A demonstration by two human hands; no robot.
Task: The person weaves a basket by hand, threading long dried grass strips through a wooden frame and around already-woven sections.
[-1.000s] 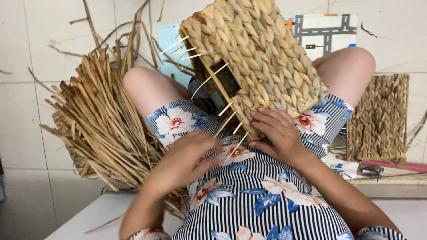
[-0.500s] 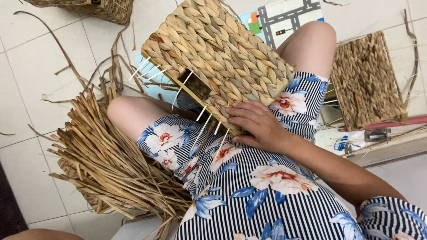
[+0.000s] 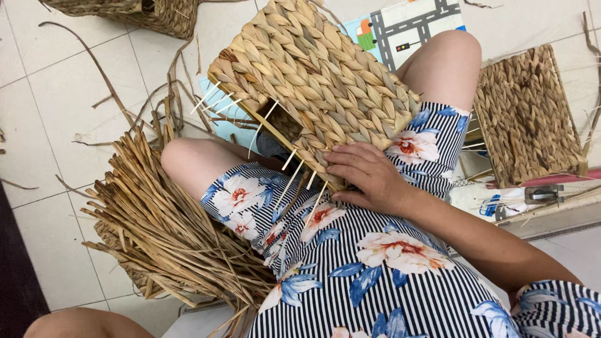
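A half-woven basket of plaited straw (image 3: 313,87) rests tilted on my lap, its open side facing left. Thin white ribs (image 3: 294,178) stick out of its lower edge. My right hand (image 3: 366,175) lies on that lower edge, fingers pressed over the weave and thumb below, holding the basket against my thigh. My left hand is out of view; only a bare bit of arm (image 3: 81,322) shows at the bottom left. I wear a striped, flowered dress (image 3: 375,275).
A thick bundle of dry straw (image 3: 163,231) lies on the tiled floor left of my knee. A finished woven piece (image 3: 526,112) stands at the right, with a red-handled tool (image 3: 557,181) below it. Another basket (image 3: 144,12) sits top left, and a road-pattern mat (image 3: 413,25) lies behind.
My left hand, which was beside the ribs, has left the view. The view has swung left and down. My right hand has stayed on the basket's edge.
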